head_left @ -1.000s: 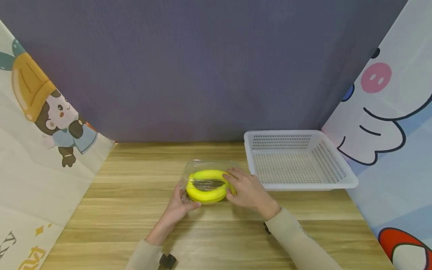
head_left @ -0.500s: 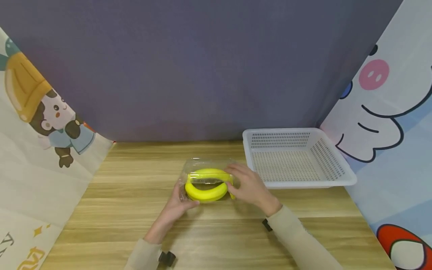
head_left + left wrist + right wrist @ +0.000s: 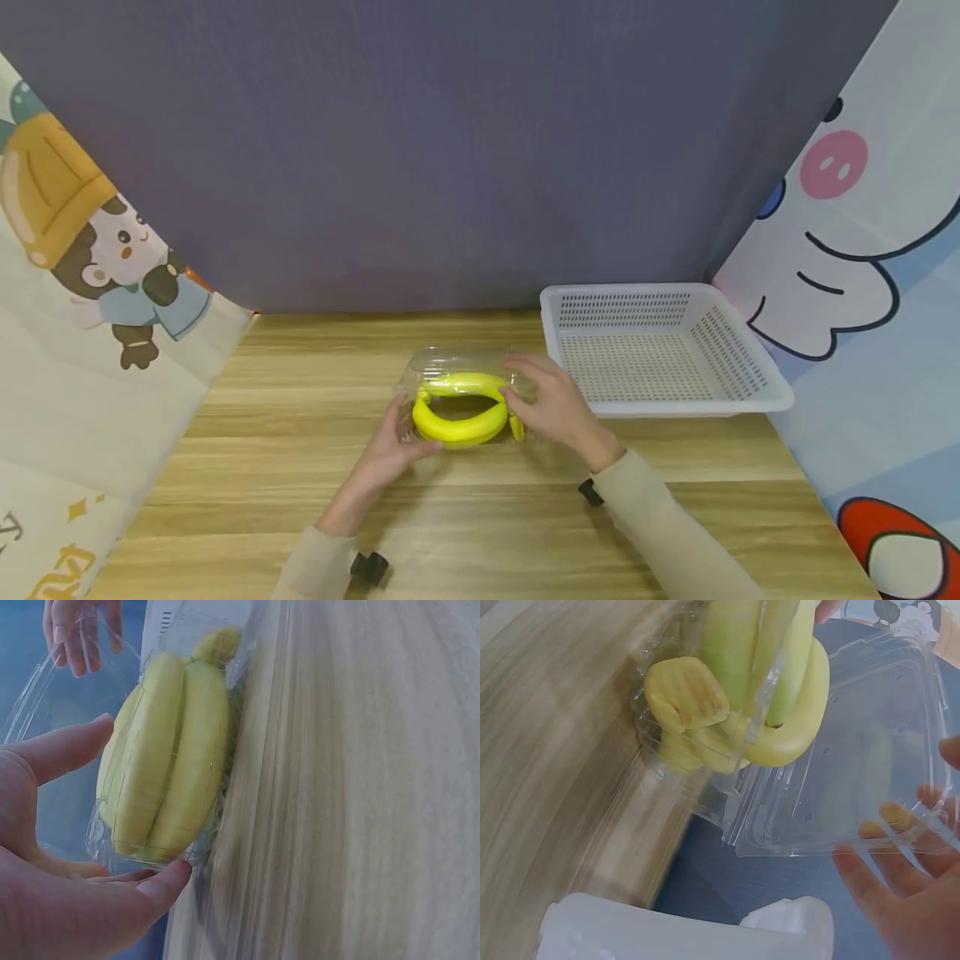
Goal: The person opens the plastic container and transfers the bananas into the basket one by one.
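Note:
A clear plastic clamshell container (image 3: 712,806) holding several yellow bananas (image 3: 460,431) sits on the table in front of me. Its hinged lid (image 3: 859,761) stands raised in the right wrist view. My left hand (image 3: 388,454) grips the container's left end, the thumb along the near side and fingertips at the end wall in the left wrist view. At the right end, my right hand (image 3: 553,407) holds the lid's edge between thumb and fingers. Banana stems (image 3: 684,694) show at the container's right end.
A white perforated plastic basket (image 3: 761,392) stands at the back right, close to my right hand. The wooden table (image 3: 300,417) meets a dark grey panel (image 3: 465,167) at the back. Printed cloths (image 3: 922,317) flank both sides.
My right hand has shifted slightly away from me with the lid, whose edge has moved back over the bananas. More of the right-end stem shows. My left hand stays at the container's left end.

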{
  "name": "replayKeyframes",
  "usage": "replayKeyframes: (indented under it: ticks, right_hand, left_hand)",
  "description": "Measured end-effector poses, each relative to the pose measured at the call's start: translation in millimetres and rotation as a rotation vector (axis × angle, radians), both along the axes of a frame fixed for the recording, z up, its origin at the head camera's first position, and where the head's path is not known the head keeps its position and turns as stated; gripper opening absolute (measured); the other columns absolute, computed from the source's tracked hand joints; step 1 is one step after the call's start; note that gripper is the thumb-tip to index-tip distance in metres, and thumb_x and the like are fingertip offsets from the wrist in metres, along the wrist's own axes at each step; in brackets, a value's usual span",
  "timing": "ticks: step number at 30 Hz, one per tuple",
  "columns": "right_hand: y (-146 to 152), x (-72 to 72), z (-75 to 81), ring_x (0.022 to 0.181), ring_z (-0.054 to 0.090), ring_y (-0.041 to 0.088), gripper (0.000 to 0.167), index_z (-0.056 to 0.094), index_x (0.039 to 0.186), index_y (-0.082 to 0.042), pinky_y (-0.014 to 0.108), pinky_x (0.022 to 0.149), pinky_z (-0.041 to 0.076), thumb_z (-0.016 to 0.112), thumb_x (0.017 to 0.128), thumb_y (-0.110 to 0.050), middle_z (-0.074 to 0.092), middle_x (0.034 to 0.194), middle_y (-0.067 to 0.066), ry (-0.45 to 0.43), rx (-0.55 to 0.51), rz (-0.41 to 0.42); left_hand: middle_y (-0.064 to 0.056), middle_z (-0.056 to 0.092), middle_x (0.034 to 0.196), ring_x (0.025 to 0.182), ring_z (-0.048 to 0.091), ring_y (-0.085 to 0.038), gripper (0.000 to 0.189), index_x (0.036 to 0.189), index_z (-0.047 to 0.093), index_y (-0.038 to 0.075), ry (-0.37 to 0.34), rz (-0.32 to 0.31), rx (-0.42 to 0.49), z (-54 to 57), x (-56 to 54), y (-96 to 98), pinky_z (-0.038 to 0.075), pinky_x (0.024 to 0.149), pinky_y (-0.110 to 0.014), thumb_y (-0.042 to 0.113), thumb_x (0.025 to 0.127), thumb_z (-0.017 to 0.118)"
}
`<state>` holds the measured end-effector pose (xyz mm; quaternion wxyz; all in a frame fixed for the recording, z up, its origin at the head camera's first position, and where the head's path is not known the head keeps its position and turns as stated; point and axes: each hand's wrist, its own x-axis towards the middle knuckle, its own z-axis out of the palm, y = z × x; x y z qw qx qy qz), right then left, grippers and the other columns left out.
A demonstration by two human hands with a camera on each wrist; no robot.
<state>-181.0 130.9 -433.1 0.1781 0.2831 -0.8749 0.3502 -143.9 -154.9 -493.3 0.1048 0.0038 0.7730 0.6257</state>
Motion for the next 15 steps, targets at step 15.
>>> replayKeyframes:
  ticks: [15]
  right_hand:
    - [-0.3,-9.0,0.4,0.117,0.063,0.029,0.039,0.069,0.124,-0.003,0.048,0.104,0.05,0.078,0.088,-0.016,0.07,0.125,0.01,-0.06,-0.164,-0.032]
  left_hand:
    - [-0.024,0.022,0.165,0.15,0.023,-0.044,0.115,0.164,0.008,0.011,0.009,0.011,-0.02,-5.1,-1.0,3.4,0.023,0.119,-0.061,0.016,0.079,0.086]
